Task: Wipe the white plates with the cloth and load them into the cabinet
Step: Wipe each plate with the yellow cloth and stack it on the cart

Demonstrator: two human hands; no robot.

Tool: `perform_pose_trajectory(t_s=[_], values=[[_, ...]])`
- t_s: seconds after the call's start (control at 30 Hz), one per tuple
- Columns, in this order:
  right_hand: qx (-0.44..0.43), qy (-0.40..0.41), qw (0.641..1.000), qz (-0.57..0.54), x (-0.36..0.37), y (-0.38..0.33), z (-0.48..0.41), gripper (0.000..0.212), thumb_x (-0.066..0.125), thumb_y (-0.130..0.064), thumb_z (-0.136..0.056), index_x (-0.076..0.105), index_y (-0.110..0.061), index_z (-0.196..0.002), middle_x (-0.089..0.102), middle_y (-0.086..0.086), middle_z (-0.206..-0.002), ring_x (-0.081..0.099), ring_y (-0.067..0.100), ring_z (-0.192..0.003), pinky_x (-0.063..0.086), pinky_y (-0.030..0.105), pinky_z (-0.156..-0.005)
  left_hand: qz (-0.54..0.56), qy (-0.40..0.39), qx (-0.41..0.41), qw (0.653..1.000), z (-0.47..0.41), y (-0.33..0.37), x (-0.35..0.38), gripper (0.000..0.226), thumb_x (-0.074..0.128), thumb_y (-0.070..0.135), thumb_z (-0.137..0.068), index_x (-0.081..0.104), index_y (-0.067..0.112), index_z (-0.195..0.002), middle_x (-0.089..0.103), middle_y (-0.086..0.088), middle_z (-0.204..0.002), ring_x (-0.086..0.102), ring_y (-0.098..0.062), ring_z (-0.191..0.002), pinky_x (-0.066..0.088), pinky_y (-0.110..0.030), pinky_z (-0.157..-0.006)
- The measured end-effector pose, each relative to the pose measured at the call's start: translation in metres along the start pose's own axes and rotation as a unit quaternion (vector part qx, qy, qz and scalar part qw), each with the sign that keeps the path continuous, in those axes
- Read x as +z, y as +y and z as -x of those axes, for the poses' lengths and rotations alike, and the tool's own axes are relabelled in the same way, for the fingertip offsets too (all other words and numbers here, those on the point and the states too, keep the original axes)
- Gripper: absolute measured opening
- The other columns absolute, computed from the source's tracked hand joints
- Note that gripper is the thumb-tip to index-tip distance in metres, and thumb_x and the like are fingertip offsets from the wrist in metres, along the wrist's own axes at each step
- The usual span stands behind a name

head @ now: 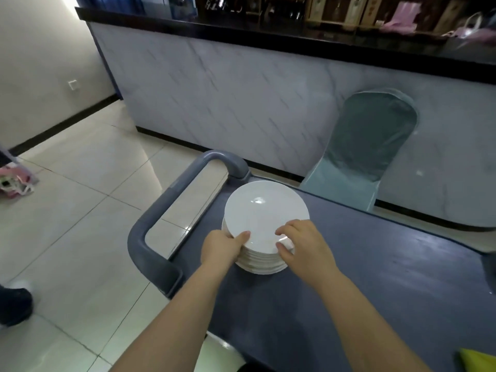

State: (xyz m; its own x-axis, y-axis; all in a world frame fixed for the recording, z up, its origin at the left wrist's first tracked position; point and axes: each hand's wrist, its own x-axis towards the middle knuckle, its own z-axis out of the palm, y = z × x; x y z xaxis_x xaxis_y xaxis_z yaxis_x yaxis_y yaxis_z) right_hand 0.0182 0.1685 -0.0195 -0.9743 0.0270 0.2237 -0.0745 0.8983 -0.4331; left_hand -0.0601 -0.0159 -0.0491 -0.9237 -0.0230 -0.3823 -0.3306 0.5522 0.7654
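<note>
A stack of white plates (261, 264) stands on the dark grey desk (375, 277), close to the desk's left end. The top plate (265, 210) sits slightly askew on the stack, overhanging the plates below on the far side.

The left grip (225, 248) grasps the top plate at the near-left rim, its thumb (243, 235) lying on the upper face and the other fingers hidden under the edge. The right grip (300, 245) grasps the same plate at the near-right rim, its curled fingers (281, 231) pinching the edge from above and below. Both forearms reach in from the near side of the stack.

Just left of the stack, a rounded grey handle (171, 200) loops out from the desk's end over the pale tiled floor (80, 210). Beyond the stack to the right stands a chair (370, 140) in a teal cover, its back against a marble-patterned bar front (241, 89). Well to the near right of the stack, a yellow thing (480, 361) lies on the desk, cut off by the frame edge; what it is cannot be told. Far to the left of the stack, a dark shoe (13, 304) rests on the floor.
</note>
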Motion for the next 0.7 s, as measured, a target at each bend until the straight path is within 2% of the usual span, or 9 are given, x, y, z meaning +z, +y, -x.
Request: perform_pose_trajectory(t_s=[0.2,0.27,0.37,0.43,0.57,0.7], values=[[0.024,0.017,1.000,-0.002,0.000,0.001,-0.019,0.020,0.069,-0.016,-0.084,0.069,-0.015,-0.104,0.065,-0.001,-0.107,0.052,0.023,-0.107,0.043,0.032,-0.092,0.102,-0.017,0.011,0.995,-0.014,-0.001,-0.020,0.040,0.073,0.029,-0.083,0.065,-0.009,-0.072,0.069,-0.014,-0.064,0.062,-0.022,-0.060,0.057,-0.043,-0.072],[0.033,0.014,0.999,0.000,-0.002,0.002,-0.023,0.019,0.068,-0.017,-0.086,0.069,-0.017,-0.105,0.064,-0.004,-0.108,0.051,0.021,-0.107,0.043,0.031,-0.092,0.116,0.001,0.036,0.993,-0.018,-0.001,-0.030,0.039,0.067,0.028,-0.088,0.062,-0.007,-0.072,0.067,-0.014,-0.066,0.060,-0.021,-0.063,0.055,-0.042,-0.070],[0.041,0.018,0.999,0.001,-0.003,0.004,-0.027,0.018,0.068,-0.015,-0.086,0.069,-0.017,-0.104,0.065,-0.005,-0.106,0.051,0.020,-0.106,0.041,0.028,-0.090,0.159,0.015,0.051,0.986,-0.024,0.000,-0.038,0.034,0.061,0.025,-0.093,0.055,-0.003,-0.073,0.059,-0.008,-0.063,0.057,-0.023,-0.066,0.049,-0.036,-0.060],[0.049,0.030,0.998,-0.001,-0.004,0.005,-0.028,0.017,0.070,-0.012,-0.085,0.070,-0.016,-0.102,0.066,-0.004,-0.103,0.053,0.022,-0.102,0.039,0.025,-0.087,0.192,0.016,0.057,0.980,-0.028,0.004,-0.039,0.031,0.058,0.023,-0.094,0.051,0.004,-0.071,0.057,-0.007,-0.067,0.057,-0.022,-0.067,0.052,-0.031,-0.055],[0.058,0.041,0.997,0.000,-0.006,0.005,-0.028,0.017,0.069,-0.012,-0.085,0.070,-0.017,-0.101,0.065,-0.006,-0.102,0.052,0.019,-0.102,0.035,0.020,-0.086,0.270,-0.024,0.051,0.961,-0.031,0.016,-0.042,0.027,0.056,0.022,-0.095,0.044,0.014,-0.072,0.059,-0.011,-0.078,0.064,-0.024,-0.078,0.057,-0.029,-0.056],[0.044,0.042,0.998,0.010,-0.011,0.001,-0.030,0.019,0.069,-0.012,-0.085,0.070,-0.015,-0.103,0.066,-0.004,-0.104,0.053,0.023,-0.104,0.041,0.026,-0.088,0.247,-0.060,0.100,0.962,-0.032,0.045,-0.053,0.023,0.057,0.019,-0.094,0.044,0.013,-0.075,0.057,-0.020,-0.089,0.064,-0.031,-0.087,0.058,-0.032,-0.056]])
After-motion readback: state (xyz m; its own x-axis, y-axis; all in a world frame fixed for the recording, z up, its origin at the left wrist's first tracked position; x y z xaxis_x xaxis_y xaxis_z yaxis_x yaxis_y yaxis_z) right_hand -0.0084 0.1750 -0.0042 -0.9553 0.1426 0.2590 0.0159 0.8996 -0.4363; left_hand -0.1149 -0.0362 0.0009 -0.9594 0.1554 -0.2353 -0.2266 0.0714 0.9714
